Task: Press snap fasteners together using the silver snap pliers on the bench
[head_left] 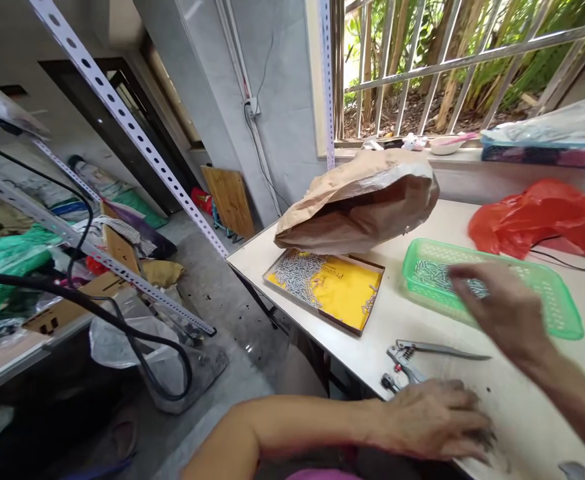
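Observation:
My right hand (pixel 510 310) is over the near side of a green plastic basket (pixel 562 313), its thumb and index finger close together and blurred by motion. Anything between those fingertips is too small to make out. Small silvery metal pieces (pixel 430 272) lie in the basket's left part. Palm down near the table's front edge, my left hand (pixel 440 417) has its fingers stretched out, with smeared, dark fingertips. Beside it lie grey hand pliers (pixel 437 348) with a spring and a red spot; the hand partly covers one end.
A shallow tray with a yellow bottom (pixel 345 293) holds many small metal pieces. Behind it rests an open brown paper bag (pixel 357 200). A red plastic bag (pixel 537 217) lies at the back right. A perforated metal post (pixel 137 133) stands left of the table (pixel 317 327).

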The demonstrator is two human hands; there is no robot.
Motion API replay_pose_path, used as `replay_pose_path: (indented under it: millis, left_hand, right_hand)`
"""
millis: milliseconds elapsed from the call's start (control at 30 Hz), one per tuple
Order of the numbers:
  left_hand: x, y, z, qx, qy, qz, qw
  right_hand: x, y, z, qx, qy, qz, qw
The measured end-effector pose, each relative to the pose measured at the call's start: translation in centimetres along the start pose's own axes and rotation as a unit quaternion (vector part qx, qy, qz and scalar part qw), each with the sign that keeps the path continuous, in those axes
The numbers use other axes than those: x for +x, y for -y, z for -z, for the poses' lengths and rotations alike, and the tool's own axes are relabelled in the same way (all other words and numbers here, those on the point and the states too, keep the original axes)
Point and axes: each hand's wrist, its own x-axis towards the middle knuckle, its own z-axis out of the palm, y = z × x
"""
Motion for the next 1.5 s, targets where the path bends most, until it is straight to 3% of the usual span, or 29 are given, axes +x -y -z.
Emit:
replay_pose_path:
  millis: [67,100,200,267,333,400,500,600,733,833,900,967,1067,1167,1233,1500]
  left_hand:
    - [-0.5,2.6,2.2,0.013,-0.024,0.061,0.998]
    - [-1.0,4.3,3.6,0.034,-0.032,0.138,0.989]
    - [-3.7,10.7,8.3,0.136,-0.029,0.347,0.927]
    - [-5.7,14.9,10.9,0.179,-0.004,0.412,0.894]
    - [-7.4,18.1,12.4,0.177,0.032,0.434,0.883]
    - [-8.5,19.9,12.9,0.156,0.065,0.432,0.886]
    - [-9.2,20.7,12.6,0.135,0.102,0.414,0.894]
    - [-9.3,21.0,12.3,0.14,0.121,0.389,0.902]
    - [-8.7,21.1,12.9,0.153,0.127,0.367,0.909]
    - [-7.2,19.2,13.4,0.111,0.059,0.376,0.918]
    - [-5.8,16.2,13.1,0.004,-0.003,0.402,0.915]
    - [-4.6,12.5,12.0,-0.159,-0.02,0.443,0.882]
    - [-3.3,7.4,9.3,-0.365,0.029,0.478,0.799]
    - [-2.7,5.2,6.7,-0.447,0.047,0.505,0.737]
    - [-2.6,5.0,5.7,-0.454,0.054,0.52,0.722]
    - [-1.7,5.4,5.0,-0.41,0.101,0.546,0.723]
  right_hand:
    - [1.5,-4.5,1.1,-0.112,-0.003,-0.029,0.993]
    - [1.7,-6.2,1.4,-0.141,0.041,-0.026,0.989]
    - [-0.3,-7.8,2.1,-0.138,0.122,-0.042,0.982]
    - [-2.9,-6.0,2.5,-0.078,0.145,-0.067,0.984]
    - [-6.1,-3.3,2.9,-0.007,0.162,-0.08,0.984]
    - [-9.6,-0.8,3.3,0.058,0.178,-0.089,0.978]
    - [-14.4,1.7,3.7,0.096,0.224,-0.068,0.968]
    - [-17.6,3.3,4.2,0.074,0.219,-0.075,0.97]
    - [-18.2,5.5,4.7,0.026,0.239,-0.108,0.965]
    - [-17.2,6.7,4.7,-0.018,0.249,-0.092,0.964]
    - [-16.8,6.7,4.5,-0.049,0.254,-0.083,0.962]
    - [-16.7,6.4,4.3,-0.071,0.26,-0.074,0.96]
    - [-17.0,5.8,4.0,-0.088,0.271,-0.061,0.956]
    - [-16.9,5.6,3.9,-0.101,0.273,-0.041,0.956]
    - [-16.6,5.7,4.0,-0.108,0.275,-0.027,0.955]
    - [-15.1,6.0,4.8,-0.136,0.293,-0.035,0.946]
